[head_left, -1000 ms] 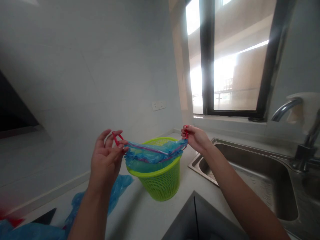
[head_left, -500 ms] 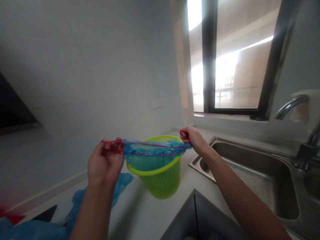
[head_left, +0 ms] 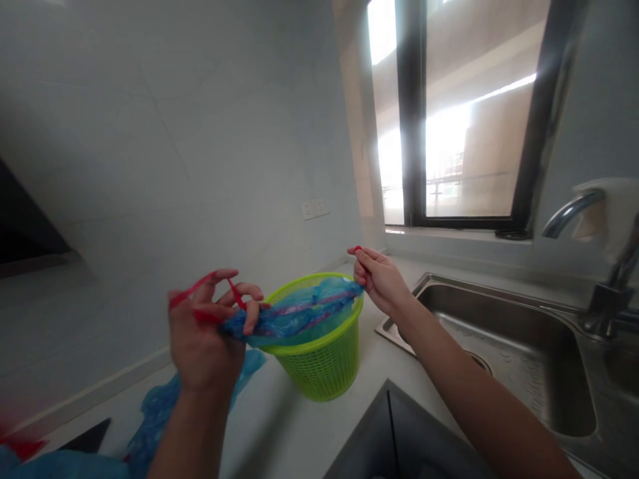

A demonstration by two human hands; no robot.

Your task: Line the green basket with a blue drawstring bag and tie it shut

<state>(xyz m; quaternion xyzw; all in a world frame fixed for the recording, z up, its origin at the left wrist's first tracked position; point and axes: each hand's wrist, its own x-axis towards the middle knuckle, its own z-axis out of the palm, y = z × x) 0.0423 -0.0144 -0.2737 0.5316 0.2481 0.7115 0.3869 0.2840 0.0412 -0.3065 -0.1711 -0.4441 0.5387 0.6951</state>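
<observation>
A blue drawstring garbage bag (head_left: 304, 307) is stretched between my two hands over a green mesh basket (head_left: 319, 366), its gathered mouth lying across the basket's rim. My left hand (head_left: 212, 332) is at the basket's left side. Its fingers are partly spread, with the red drawstring (head_left: 235, 293) looped around them and the bag's bunched edge against them. My right hand (head_left: 380, 276) grips the other end of the bag just beyond the rim, fingers curled, with a bit of red drawstring showing at the index finger.
The basket stands on a white counter (head_left: 279, 426). More blue plastic (head_left: 154, 412) lies at the lower left behind my forearm. To the right are a steel sink (head_left: 524, 352) and a faucet (head_left: 574, 211). A dark grey panel (head_left: 369, 432) is at the front edge.
My left hand has turned and spread its fingers, with the drawstring now looped over them. The bag's mouth has bunched narrower. My right hand has shifted slightly left and up.
</observation>
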